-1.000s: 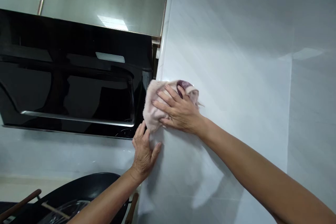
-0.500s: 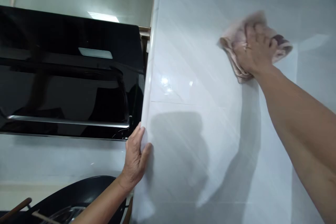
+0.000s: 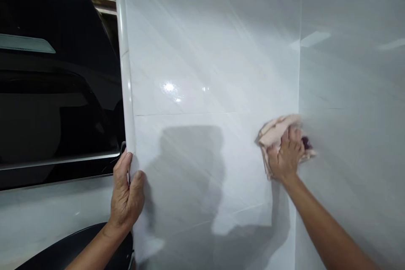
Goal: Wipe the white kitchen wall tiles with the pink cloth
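Against the glossy pale tiled wall (image 3: pixel 196 63), my right hand (image 3: pixel 286 154) presses a pinkish cloth (image 3: pixel 274 131) with a dark patch. The cloth lies bunched under my bent fingers, close to the corner where two wall faces meet. My left hand (image 3: pixel 126 194) grips the rounded wall edge (image 3: pixel 125 80), thumb on the tiled face and fingers round the other side. Part of those fingers is hidden behind the edge.
A glossy black range hood (image 3: pixel 57 105) fills the left side, close beside the wall edge. Below it, a black wok (image 3: pixel 91 244) shows partly behind my left forearm. A second tiled wall (image 3: pixel 351 93) stands to the right of the corner.
My right hand has slid the cloth down the wall, to near the corner. The view has swung right, while my left hand keeps its hold on the wall edge.
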The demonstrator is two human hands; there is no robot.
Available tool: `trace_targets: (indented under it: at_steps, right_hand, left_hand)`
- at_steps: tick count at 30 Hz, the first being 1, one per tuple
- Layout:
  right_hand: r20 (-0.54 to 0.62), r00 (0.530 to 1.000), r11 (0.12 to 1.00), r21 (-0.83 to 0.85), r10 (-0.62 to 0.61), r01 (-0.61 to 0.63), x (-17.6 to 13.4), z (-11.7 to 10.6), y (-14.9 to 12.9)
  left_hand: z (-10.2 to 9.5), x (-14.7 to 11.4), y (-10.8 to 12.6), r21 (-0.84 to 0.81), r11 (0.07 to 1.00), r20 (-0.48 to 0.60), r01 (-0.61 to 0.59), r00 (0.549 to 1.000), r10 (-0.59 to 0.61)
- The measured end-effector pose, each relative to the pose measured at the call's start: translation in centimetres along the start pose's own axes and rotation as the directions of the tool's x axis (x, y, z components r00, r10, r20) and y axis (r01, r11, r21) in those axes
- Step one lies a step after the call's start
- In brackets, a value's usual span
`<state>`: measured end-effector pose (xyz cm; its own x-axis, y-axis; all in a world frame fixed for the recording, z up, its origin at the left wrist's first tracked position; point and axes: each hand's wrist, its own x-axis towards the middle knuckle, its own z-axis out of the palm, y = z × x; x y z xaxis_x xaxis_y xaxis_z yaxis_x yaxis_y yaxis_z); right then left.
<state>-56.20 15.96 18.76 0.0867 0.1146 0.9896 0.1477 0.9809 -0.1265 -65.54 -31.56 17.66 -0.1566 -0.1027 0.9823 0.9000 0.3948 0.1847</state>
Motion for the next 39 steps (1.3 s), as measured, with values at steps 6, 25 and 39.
trace_targets:
  at_steps: [6,25,39]
  right_hand:
    - [0.049,0.996,0.997,0.021,0.077,-0.078,-21.8,-2.6,-1.8]
    - [0.076,0.997,0.996,0.085,-0.031,0.024,12.2,0.4,-13.8]
    - [-0.013,0.867,0.841,0.235,-0.498,0.487,7.5,-2.3,-33.0]
  left_hand:
    - [0.3,0.2,0.1,-0.035,0.999,0.006,0.008,1.000,-0.007]
    - [-0.2,0.4,2.4,-0.181,0.952,0.152,0.248,0.963,-0.222]
    - [-2.5,1.5,2.6,-0.431,0.784,0.257,0.447,0.894,-0.368]
